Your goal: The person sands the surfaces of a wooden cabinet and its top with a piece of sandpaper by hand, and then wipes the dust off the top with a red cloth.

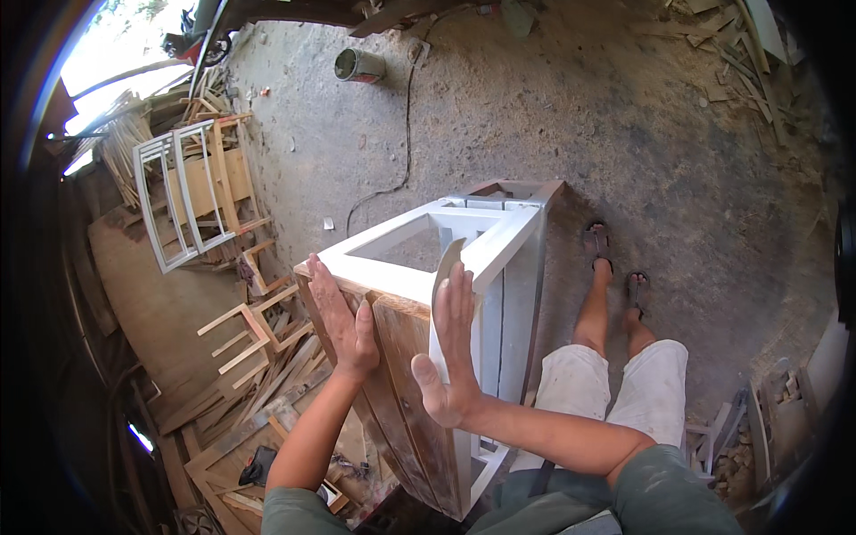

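I see left hand open, visibly gripping nothing, at brown boards; right hand open, hold unclear; upper-frame bucket, contents unclear.

The white rectangular wooden frame looks smooth and painted. Brown wooden planks along its near side show bare, streaky grain; the thin curved tan sheet at its near edge looks matt. Beyond it, grey-brown ground is rough and matt.

The big frame was white, and the wooden boards were brown with darker streaks. The ground was grey-brown, the cord was black, the shirt was dull green, and the shorts were cream.
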Tool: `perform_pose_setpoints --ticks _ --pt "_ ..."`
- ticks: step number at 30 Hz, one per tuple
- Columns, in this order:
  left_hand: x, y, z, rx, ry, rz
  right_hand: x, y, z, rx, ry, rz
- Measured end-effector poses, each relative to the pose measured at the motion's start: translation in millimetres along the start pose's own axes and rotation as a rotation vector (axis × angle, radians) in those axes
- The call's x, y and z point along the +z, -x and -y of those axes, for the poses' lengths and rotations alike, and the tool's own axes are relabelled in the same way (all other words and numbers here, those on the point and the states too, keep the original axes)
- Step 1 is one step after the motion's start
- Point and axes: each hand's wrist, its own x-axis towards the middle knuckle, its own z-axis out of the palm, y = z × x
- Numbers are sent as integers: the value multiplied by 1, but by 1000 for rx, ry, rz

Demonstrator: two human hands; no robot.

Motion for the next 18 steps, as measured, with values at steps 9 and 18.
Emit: perform_pose_setpoints --ticks 9,18 --pt "2 0 2 0 11 28 2 4 6 40 -140 65" --pt "5 -1 1 8 31 31 2 35 -15 -22 -50 15"
